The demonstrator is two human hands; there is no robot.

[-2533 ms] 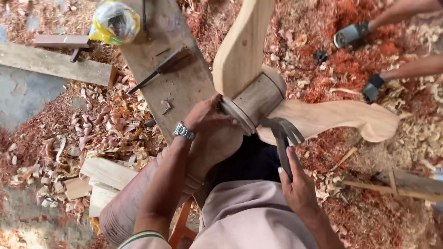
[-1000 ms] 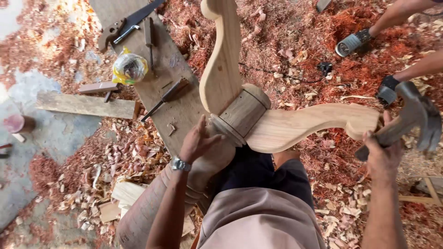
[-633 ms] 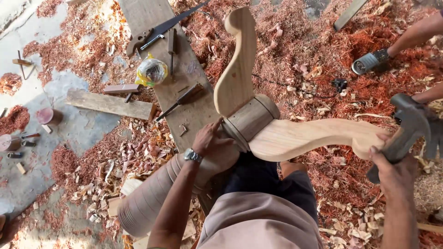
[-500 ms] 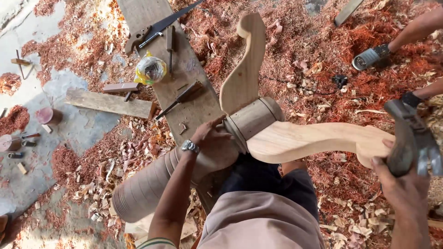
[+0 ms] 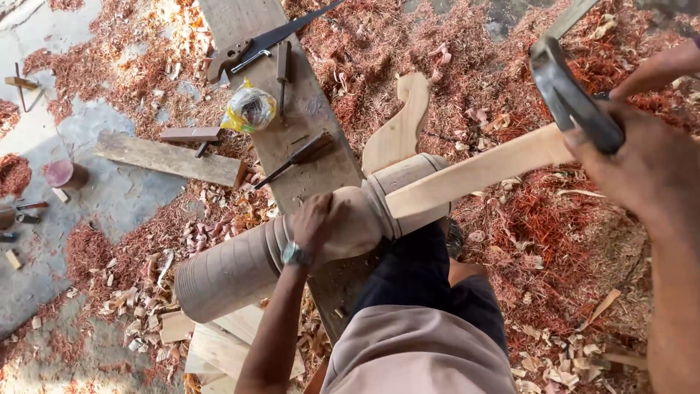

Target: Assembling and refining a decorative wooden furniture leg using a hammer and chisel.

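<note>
Up has gone the right hand (image 5: 642, 164) since half a second ago: then the hammer (image 5: 576, 95) sat low against the end of the curved leg (image 5: 474, 171), now it is raised, close under the camera, the grip clenched round its handle. Meanwhile the left hand (image 5: 317, 222) has kept its place, fingers wrapped over the rounded swell of the turned wooden column (image 5: 240, 266), pressing it down. That column lies across a plank (image 5: 292, 117) on the shaving-strewn floor, just before the person's knees, with two curved legs set into its collar. It looks solid, heavy and stiff, its smooth round body apt to roll, so the bulge beside the collar seems the surest place to hold. On the plank lie a handsaw (image 5: 255, 47) and a chisel (image 5: 299, 157).
</note>
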